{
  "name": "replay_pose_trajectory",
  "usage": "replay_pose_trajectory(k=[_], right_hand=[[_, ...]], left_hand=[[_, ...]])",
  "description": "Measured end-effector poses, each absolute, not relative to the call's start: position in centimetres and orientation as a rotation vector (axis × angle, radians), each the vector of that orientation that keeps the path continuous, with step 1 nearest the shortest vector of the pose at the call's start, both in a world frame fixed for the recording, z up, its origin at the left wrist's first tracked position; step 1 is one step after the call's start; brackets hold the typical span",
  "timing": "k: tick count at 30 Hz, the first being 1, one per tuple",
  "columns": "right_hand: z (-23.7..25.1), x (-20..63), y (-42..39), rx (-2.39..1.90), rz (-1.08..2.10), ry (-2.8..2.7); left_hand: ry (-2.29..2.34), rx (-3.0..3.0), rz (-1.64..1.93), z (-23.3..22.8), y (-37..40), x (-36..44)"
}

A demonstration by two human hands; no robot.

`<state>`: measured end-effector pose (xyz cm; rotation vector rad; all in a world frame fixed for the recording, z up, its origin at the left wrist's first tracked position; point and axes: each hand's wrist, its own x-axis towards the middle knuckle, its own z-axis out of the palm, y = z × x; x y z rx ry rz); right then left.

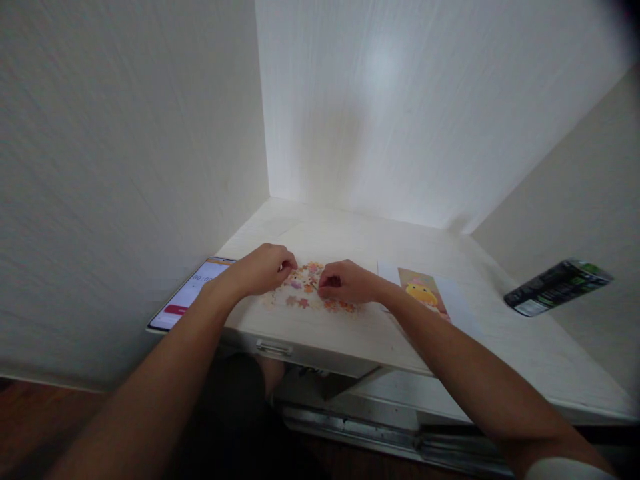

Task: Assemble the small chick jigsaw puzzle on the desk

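White-walled corner, pale tabletop (350,340). Frame centre: jigsaw pieces (310,290), loose cluster. Left hand (263,267) and right hand (347,281) curled over it, pinching pieces, apparently fitting them; next calls for alignment. Reference picture (425,290) right; phone (193,293) left.

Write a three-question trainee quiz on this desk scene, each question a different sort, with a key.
1. True or false: both hands rest among the puzzle pieces.
2. What lies just beyond the left hand, at the desk's left edge? A) phone B) mug C) scissors
3. What lies on the desk to the right of the right hand?

Key: 1 true; 2 A; 3 a printed picture showing a yellow figure.
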<state>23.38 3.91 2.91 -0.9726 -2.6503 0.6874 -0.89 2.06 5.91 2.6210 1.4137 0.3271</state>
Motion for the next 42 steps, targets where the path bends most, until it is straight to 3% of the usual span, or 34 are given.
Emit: replay_pose_trajectory(k=[4, 11, 21, 28, 42], right_hand=[[2.6, 22.9, 3.7, -0.931, 0.448, -2.602], [2.2, 22.8, 3.8, -0.857, 0.346, -2.672], [2.2, 22.9, 4.2, -0.933, 0.552, -2.562], [2.3, 23.3, 4.5, -0.89, 0.434, -2.54], [2.3, 23.4, 4.7, -0.877, 0.349, -2.489]], left_hand=[[1.48, 2.567, 0.32, 6.6, 2.3, -2.0], [1.546, 2.488, 0.277, 5.6, 2.9, -3.4], [1.638, 2.522, 0.351, 4.2, 3.1, -2.9], [1.369, 2.623, 0.379, 4.1, 1.4, 1.6], [1.37, 2.601, 0.437, 3.0, 1.9, 1.9]])
